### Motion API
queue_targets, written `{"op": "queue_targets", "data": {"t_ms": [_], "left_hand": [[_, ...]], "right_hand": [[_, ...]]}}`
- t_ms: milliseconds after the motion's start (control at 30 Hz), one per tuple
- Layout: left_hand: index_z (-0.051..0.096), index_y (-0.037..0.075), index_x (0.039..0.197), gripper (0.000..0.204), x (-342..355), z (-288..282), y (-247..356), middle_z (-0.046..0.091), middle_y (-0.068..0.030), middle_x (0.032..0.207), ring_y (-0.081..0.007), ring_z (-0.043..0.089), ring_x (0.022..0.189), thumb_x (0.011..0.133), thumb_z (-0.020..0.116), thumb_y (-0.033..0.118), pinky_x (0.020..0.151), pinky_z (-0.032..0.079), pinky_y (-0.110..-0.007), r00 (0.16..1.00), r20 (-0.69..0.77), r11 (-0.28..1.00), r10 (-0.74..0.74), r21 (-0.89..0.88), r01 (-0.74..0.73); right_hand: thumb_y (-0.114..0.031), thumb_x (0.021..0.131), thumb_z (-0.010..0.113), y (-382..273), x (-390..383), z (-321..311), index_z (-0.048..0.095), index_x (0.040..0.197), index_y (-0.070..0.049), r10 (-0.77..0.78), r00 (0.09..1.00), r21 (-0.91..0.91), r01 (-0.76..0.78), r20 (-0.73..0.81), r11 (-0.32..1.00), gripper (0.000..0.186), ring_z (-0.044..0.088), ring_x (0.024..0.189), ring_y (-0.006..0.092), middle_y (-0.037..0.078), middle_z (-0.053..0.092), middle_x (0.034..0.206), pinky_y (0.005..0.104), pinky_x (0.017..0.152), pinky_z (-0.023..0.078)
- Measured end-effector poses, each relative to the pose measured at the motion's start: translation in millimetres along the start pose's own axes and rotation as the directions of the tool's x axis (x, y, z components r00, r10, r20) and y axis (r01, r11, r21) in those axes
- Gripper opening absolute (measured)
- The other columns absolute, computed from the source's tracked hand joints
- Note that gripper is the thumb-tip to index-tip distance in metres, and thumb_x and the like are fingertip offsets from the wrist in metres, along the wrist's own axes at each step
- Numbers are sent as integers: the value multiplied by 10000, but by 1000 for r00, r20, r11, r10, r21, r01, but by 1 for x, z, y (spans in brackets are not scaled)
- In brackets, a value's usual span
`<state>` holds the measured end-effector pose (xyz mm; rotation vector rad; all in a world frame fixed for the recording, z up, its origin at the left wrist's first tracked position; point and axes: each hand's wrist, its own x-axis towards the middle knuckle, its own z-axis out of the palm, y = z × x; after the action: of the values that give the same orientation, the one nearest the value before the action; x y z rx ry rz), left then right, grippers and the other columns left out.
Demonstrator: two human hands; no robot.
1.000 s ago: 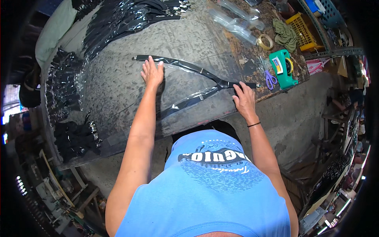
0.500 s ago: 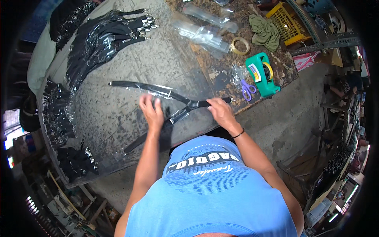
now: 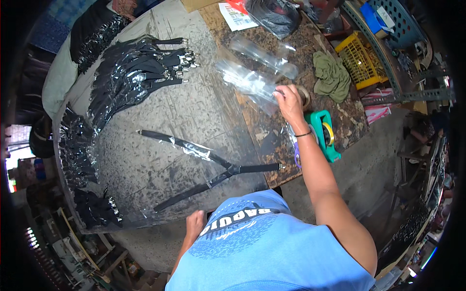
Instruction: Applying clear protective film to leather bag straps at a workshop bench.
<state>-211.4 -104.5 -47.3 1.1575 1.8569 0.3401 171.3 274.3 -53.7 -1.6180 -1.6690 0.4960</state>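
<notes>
I see one desk (image 3: 194, 111), grey on its left part and brown and worn on its right. One large pile of bagged black straps (image 3: 141, 72) lies at its far left, and smaller heaps of the same run down the left edge; I cannot count the single pieces.

One Y-shaped black strap (image 3: 213, 167) lies flat near the front edge, well apart from both hands. Its upper arm sits partly inside one clear sleeve, and its short tail points toward the brown part of the desk.

I count one stack of clear plastic bags (image 3: 247, 80) on the brown part, one black plastic bag (image 3: 276, 14) at the far edge, one yellow basket (image 3: 361, 60), one green cloth (image 3: 332, 72), one teal tape dispenser (image 3: 324, 133), one roll of tape (image 3: 304, 97) and one pair of purple-handled scissors (image 3: 296, 155).

My right hand (image 3: 290, 102) reaches across the desk. Its grip is narrow: the fingertips rest on the near end of the clear bags, just beside the roll of tape. I cannot tell whether a bag is pinched or only touched.

My left hand (image 3: 195, 225) hangs below the front edge of the desk, beside my shirt. Its grip is loose and holds nothing.
</notes>
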Motion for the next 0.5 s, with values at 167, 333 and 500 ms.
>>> {"op": "queue_targets", "data": {"t_ms": [167, 333, 500], "left_hand": [[547, -46, 742, 373, -22, 7, -13, 519, -150, 615, -148, 459, 613, 941, 615, 263, 564, 412, -379, 960, -189, 973, -205, -142, 179], [599, -28, 761, 294, -3, 9, 12, 574, -100, 652, -138, 513, 627, 923, 647, 213, 584, 440, -340, 947, -207, 964, -244, -155, 215], [632, -26, 811, 230, 34, -10, 44, 614, -129, 722, -225, 594, 658, 910, 646, 181, 631, 472, -358, 964, -262, 996, -53, -86, 31]], "right_hand": [[-162, 762, 776, 6, 53, 40, 605, 1124, -105, -374, 927, -282, 356, -9, 891, 404, 531, 1090, 329, 118, 582, 1098, 518, 982, 372], [-201, 858, 669, 29, 102, 57, 604, 909, -92, -189, 932, -398, 308, 310, 864, 137, 582, 1042, 347, 131, 624, 994, 546, 961, 396], [-156, 906, 629, 40, 126, 36, 628, 946, -58, -154, 971, -189, 188, 184, 964, 106, 616, 861, 375, 160, 618, 912, 450, 758, 490]]}}
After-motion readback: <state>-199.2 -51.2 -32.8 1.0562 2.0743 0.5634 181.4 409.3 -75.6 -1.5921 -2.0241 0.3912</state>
